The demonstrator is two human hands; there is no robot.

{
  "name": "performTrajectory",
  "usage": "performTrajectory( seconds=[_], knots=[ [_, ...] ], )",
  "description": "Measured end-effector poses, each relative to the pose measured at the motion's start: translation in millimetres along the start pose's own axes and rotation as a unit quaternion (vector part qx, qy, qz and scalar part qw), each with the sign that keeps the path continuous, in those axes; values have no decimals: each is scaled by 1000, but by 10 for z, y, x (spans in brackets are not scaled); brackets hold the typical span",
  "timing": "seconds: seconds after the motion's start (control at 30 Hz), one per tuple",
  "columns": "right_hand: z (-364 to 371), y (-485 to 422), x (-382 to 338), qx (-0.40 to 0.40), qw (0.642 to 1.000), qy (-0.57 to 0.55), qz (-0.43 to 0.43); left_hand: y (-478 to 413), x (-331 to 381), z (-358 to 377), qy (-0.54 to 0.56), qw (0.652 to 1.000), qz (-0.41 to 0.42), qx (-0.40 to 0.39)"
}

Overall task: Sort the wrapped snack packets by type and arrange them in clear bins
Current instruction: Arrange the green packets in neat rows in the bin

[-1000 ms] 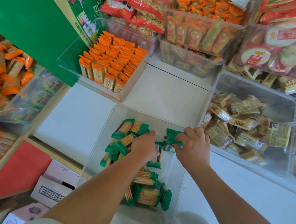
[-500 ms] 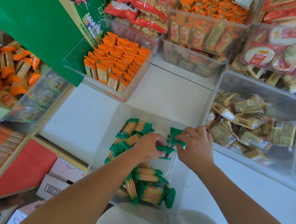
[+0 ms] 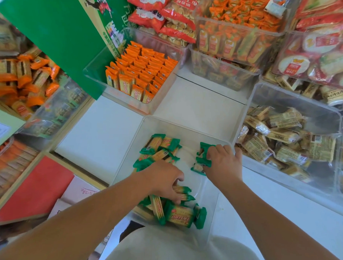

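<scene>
A clear bin on the white shelf in front of me holds green-wrapped cracker packets. One loose group lies at its far left, another at its near end. My right hand grips a small stack of green packets against the bin's right side. My left hand reaches down to the near pile, its fingers curled round a green packet there.
A clear bin of neatly rowed orange packets stands behind left. A bin of beige packets sits at right. More bins and red bags fill the back. A green box looms at left; cartons lie below.
My left hand has drawn back from the middle of the bin to the near pile. My right hand has stayed at the bin's right side with its green packets.
</scene>
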State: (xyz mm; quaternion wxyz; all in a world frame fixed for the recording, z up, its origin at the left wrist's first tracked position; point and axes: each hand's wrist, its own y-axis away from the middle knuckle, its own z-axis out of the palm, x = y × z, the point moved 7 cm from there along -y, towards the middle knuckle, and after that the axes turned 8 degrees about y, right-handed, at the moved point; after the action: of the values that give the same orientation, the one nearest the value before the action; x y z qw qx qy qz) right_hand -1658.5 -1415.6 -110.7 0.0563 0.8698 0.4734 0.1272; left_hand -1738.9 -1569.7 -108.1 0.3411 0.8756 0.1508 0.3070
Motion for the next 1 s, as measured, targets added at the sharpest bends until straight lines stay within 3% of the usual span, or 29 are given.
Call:
performTrajectory(
  seconds=[0.17, 0.23, 0.3, 0.4, 0.6, 0.73, 0.9, 1.0],
  knots=[
    [-46, 48, -36, -23, 999, 13, -23, -9, 99, 150, -93, 995, 34, -14],
    [-59, 61, -35, -33, 999, 12, -35, 13, 98, 124, -76, 996, 35, 10],
    [-69, 73, -12, -35, 998, -4, -43, 16, 50, 17, 41, 995, 37, 80],
    [-115, 56, 22, -39, 998, -29, -50, -46, -38, -119, 270, 948, 28, 163],
    [-166, 69, 143, -2, 978, -197, -64, -497, 22, 165, 329, 932, 25, 150],
    [-58, 221, 29, -62, 982, -101, -148, -615, 17, 170, 308, 928, 4, 210],
    [68, 248, -79, -58, 990, 0, -129, -580, 46, 150, 366, 904, -10, 222],
    [36, 203, -119, -65, 991, 49, -104, -461, 27, 45, 225, 955, -22, 190]
  ],
)
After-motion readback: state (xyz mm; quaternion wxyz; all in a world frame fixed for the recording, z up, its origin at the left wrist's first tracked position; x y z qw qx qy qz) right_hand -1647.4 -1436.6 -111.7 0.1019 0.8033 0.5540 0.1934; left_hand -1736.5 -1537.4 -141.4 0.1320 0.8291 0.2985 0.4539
